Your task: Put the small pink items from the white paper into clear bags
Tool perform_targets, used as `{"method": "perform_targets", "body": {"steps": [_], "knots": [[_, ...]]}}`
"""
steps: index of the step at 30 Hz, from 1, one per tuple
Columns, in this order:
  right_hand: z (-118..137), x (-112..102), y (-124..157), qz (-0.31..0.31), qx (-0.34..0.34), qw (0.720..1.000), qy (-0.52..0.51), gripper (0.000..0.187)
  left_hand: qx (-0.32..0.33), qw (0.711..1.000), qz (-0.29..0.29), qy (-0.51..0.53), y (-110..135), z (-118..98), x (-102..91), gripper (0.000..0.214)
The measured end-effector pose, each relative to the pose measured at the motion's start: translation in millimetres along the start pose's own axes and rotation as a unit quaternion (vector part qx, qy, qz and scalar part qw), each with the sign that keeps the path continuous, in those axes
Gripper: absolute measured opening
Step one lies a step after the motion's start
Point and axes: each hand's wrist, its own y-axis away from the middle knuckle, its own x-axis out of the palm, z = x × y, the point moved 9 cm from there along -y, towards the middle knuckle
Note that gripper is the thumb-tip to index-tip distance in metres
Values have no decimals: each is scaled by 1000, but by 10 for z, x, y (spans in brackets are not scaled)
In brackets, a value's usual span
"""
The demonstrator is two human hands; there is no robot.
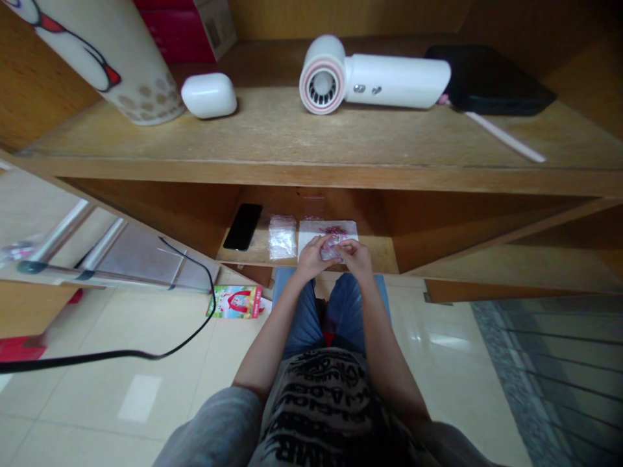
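Both hands meet at the front edge of a low wooden shelf (379, 259). My left hand (311, 257) and my right hand (355, 255) have their fingers closed together on a small pink and white item (333, 246), too small to name. It lies on a white sheet (321, 228) with small pink pieces (335, 229) scattered on it. A clear plastic bag (282, 236) lies just left of the sheet, and a black phone (242, 226) lies further left.
The upper shelf (292, 143) carries a white hair dryer (370, 80), a white case (209, 95), a large patterned cup (102, 52) and a black box (487, 79). A black cable (146, 354) and a colourful packet (234, 302) lie on the tiled floor.
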Motion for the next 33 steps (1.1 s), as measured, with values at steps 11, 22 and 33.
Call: {"method": "perform_targets", "body": {"steps": [11, 22, 33], "knots": [[139, 29, 63, 107, -55, 992, 49, 25, 1, 1000, -5, 4, 6, -26, -16, 62], [354, 24, 109, 97, -104, 986, 86, 17, -17, 980, -17, 199, -3, 191, -32, 78], [738, -356, 173, 43, -151, 987, -18, 21, -116, 843, -198, 486, 140, 154, -497, 45]]}}
